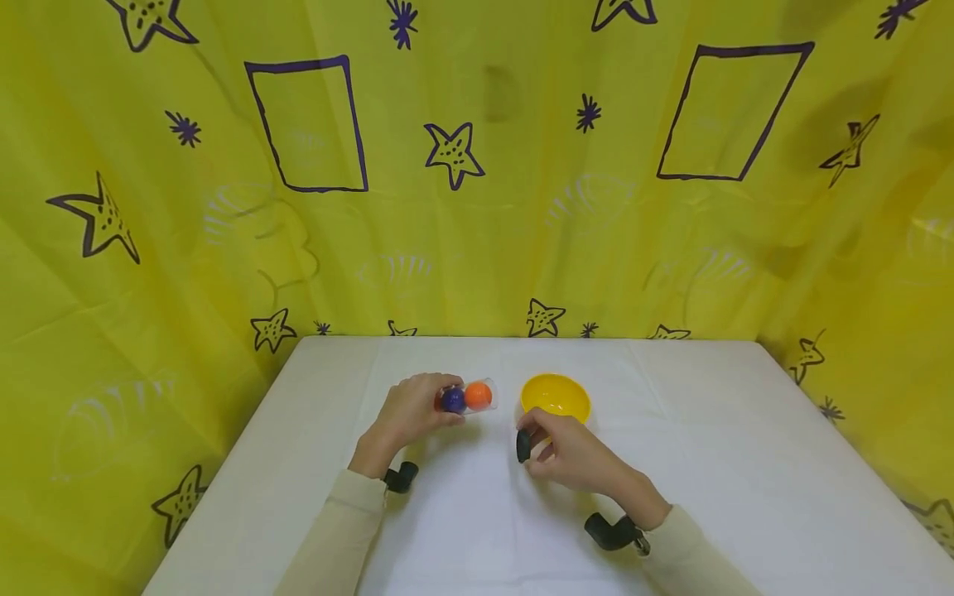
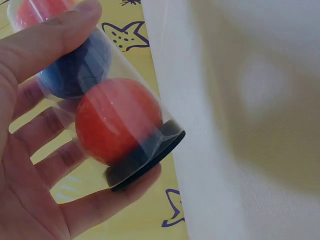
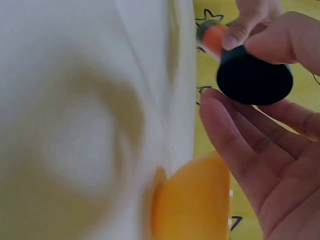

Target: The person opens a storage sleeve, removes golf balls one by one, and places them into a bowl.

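Note:
My left hand [image 1: 413,407] grips a clear plastic tube [image 2: 131,67] lying over the table, thumb on one side and fingers on the other. Inside it are a red-orange ball [image 2: 119,120] by the black base [image 2: 147,157], a dark blue ball [image 1: 452,401] in the middle and an orange ball [image 1: 479,396] toward the other end. A short way to the right, my right hand [image 1: 570,453] pinches a round black cap [image 3: 255,80] between thumb and fingers, apart from the tube. A yellow bowl [image 1: 555,393] stands just beyond that hand, which overlaps its near rim in the head view.
The table [image 1: 693,430] has a white cover. Yellow curtains [image 1: 492,248] with dark stars and squares hang behind it and at both sides. Black wrist mounts [image 1: 613,531] stick out by both sleeves, close over the tabletop.

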Demonstrator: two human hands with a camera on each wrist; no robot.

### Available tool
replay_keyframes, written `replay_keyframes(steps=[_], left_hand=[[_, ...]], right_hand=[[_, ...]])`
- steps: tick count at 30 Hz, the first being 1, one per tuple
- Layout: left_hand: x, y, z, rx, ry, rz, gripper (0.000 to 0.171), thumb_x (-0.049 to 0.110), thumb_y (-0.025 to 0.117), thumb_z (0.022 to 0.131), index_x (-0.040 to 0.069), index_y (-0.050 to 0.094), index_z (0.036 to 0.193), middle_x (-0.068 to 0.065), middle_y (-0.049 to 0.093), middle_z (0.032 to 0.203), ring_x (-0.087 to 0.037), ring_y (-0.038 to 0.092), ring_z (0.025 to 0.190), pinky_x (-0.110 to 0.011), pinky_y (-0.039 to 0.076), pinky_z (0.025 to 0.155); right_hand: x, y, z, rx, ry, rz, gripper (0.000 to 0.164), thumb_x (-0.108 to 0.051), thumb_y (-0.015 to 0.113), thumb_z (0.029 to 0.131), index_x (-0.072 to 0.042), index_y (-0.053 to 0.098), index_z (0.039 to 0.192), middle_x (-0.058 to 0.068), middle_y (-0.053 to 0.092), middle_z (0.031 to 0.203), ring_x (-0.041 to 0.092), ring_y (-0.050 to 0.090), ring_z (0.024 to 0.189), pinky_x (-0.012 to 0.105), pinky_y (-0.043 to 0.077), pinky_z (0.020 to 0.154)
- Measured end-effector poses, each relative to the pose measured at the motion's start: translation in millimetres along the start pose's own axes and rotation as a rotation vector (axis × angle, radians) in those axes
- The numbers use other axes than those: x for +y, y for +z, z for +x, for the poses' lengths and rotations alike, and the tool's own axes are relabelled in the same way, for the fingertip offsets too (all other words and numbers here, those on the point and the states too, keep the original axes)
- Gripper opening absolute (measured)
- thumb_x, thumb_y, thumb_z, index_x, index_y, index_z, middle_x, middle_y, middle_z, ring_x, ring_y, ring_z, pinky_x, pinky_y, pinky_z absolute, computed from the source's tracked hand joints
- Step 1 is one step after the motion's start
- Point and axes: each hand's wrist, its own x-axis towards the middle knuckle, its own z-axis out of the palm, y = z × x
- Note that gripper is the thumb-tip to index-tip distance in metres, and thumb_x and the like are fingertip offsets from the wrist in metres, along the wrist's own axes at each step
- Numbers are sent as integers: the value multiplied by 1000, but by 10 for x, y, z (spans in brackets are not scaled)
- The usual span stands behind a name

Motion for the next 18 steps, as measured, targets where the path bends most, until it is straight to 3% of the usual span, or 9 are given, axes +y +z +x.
replay_keyframes(steps=[5, 12, 18], left_hand=[[31, 1, 4, 31, 14, 10, 52, 32, 93, 74, 22, 74, 121, 2, 76, 106, -17, 63, 88, -40, 52, 75], [58, 19, 11, 35, 59, -43, 51, 29, 94, 73, 21, 75, 119, 2, 75, 105, -21, 63, 91, -39, 51, 81], [83, 30, 0, 26, 31, -82, 50, 30, 93, 74, 25, 74, 120, 4, 71, 103, -18, 59, 97, -39, 50, 85]], right_hand=[[79, 93, 15, -85, -1, -28, 39, -3, 77, 84, -7, 60, 118, 7, 69, 116, 21, 68, 100, 23, 57, 80], [145, 160, 11, -106, 14, -37, 37, -4, 77, 87, -10, 61, 120, 4, 67, 118, 17, 65, 96, 21, 55, 81], [161, 162, 24, -97, 52, -104, 38, -8, 80, 85, -9, 62, 119, -1, 64, 98, 15, 57, 83, 23, 51, 75]])
